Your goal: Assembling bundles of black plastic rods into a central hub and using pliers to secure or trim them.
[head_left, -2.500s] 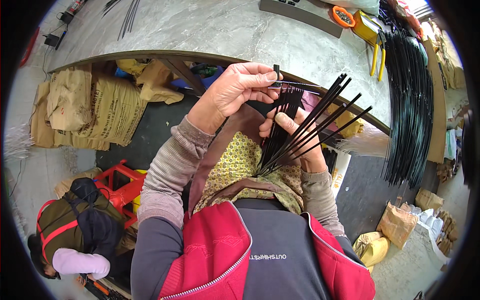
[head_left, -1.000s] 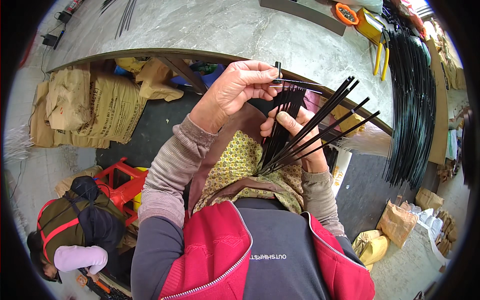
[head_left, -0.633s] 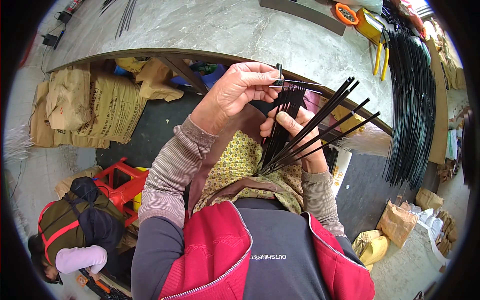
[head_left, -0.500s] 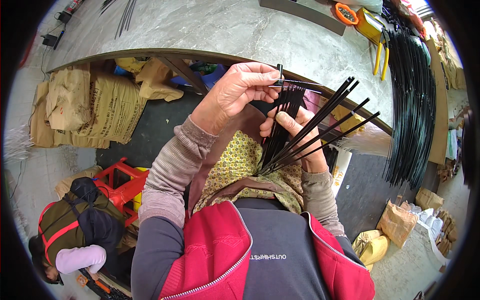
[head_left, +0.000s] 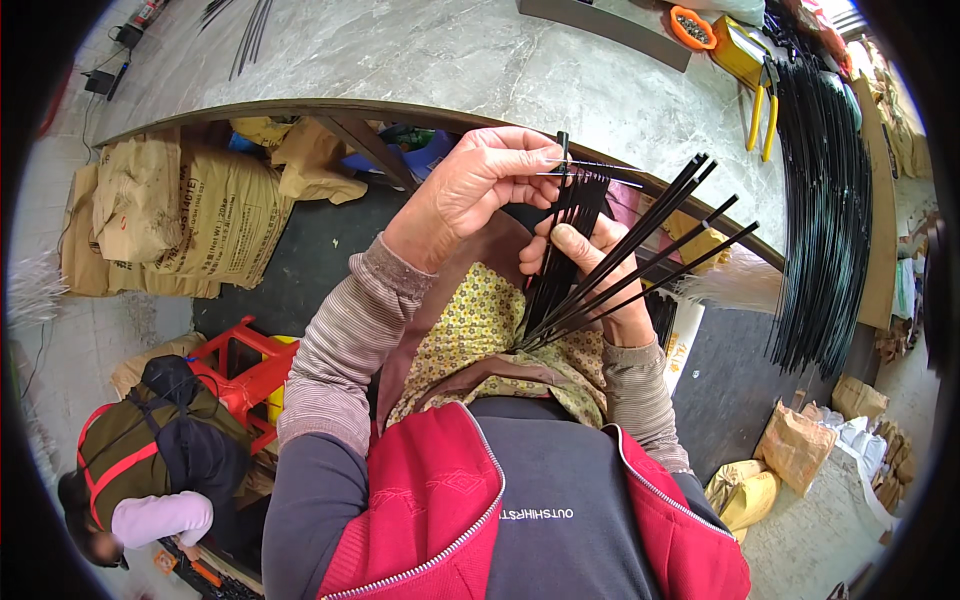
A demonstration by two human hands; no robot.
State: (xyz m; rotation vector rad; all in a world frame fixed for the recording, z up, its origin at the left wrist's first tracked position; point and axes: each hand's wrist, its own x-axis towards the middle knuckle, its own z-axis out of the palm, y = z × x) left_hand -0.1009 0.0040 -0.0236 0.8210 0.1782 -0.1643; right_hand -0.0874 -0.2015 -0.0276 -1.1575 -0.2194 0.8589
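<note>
My right hand is closed around a bundle of thin black strips, held over my lap. Several thicker black rods fan out to the upper right, in front of that hand's palm. With thumb and forefinger, my left hand pinches at the top of the bundle. Two thin dark wire-like pieces stick out rightward from its fingertips, across the strip ends. An upright black rod end rises beside the left thumb. What the curled lower left fingers hold is hidden.
Ahead is a grey marble-patterned table. On its right lie yellow-handled pliers, an orange bowl of small parts and a large bundle of black strips. Brown sacks, a red stool and a bending person are leftward.
My left fingertips and the upright rod end have shifted very slightly at the top of the bundle. The right hand's grip looks the same.
</note>
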